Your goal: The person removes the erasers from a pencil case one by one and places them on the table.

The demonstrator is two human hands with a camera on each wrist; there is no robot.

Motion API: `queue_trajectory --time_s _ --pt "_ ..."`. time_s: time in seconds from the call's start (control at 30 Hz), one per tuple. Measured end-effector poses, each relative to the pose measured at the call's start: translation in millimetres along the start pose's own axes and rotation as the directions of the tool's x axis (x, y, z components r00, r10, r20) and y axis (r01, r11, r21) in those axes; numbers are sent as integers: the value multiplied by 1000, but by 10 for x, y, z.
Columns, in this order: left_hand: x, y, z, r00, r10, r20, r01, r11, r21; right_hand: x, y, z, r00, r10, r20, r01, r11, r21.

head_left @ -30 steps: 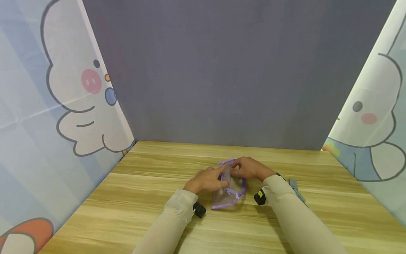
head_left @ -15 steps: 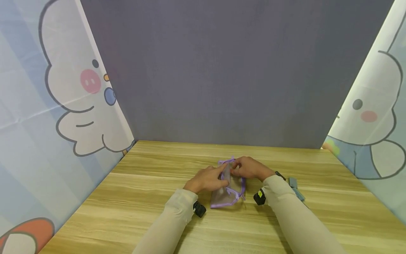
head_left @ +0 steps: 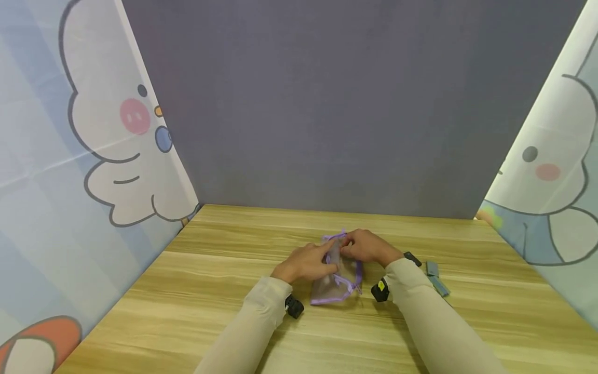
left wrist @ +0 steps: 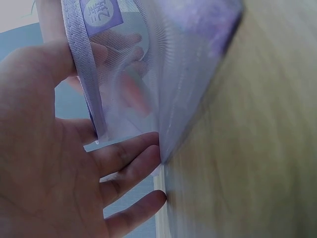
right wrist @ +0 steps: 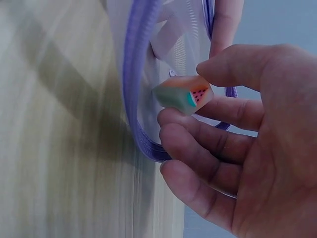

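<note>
A see-through mesh pouch with purple zipper trim [head_left: 327,291] lies on the table in the head view, its mouth held apart. My left hand [head_left: 306,264] holds the near side; in the left wrist view the thumb hooks over the zipper edge [left wrist: 81,64] and the fingers lie along the mesh. From the right, my right hand [head_left: 366,245] reaches to the mouth. In the right wrist view its thumb and fingers pinch a small orange-and-green block [right wrist: 181,94] with a watermelon-slice picture, at the zippered opening [right wrist: 130,84]. The hand hides the block in the head view.
Two flat grey-blue pieces [head_left: 438,284] lie on the wooden table [head_left: 187,291] beside the right forearm. A dark grey panel [head_left: 299,104] stands at the back, with cartoon-printed cloths [head_left: 37,208] at both sides. Small black cameras [head_left: 294,306] sit on both wrists.
The right forearm has shifted very slightly left, so a little more of the grey-blue pieces shows. Both hands stay at the pouch in nearly the same pose.
</note>
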State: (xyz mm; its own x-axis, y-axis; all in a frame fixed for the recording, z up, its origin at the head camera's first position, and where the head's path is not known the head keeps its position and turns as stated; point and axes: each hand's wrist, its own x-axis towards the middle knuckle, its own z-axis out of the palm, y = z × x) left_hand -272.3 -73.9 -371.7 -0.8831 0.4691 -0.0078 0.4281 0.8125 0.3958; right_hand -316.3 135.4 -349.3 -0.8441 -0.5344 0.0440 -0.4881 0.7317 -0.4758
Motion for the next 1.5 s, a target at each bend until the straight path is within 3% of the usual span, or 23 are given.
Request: queue_trajectory --time_s 0.4,0.73,1.1,1.5 --pt "-7 -11 43 1000 -7 -11 7 1000 -2 -62 7 13 1000 20 4 -20 999 30" --pt "4 6 10 1000 -8 -11 9 1000 18 -141 8 -10 994 102 -31 -100 992 78" --pt "11 -6 34 1000 -18 10 18 1000 -1 -218 82 21 995 33 -89 -27 998 65" --pt "13 -8 36 999 -30 16 30 1000 -5 -300 38 18 991 52 -125 -42 996 82"
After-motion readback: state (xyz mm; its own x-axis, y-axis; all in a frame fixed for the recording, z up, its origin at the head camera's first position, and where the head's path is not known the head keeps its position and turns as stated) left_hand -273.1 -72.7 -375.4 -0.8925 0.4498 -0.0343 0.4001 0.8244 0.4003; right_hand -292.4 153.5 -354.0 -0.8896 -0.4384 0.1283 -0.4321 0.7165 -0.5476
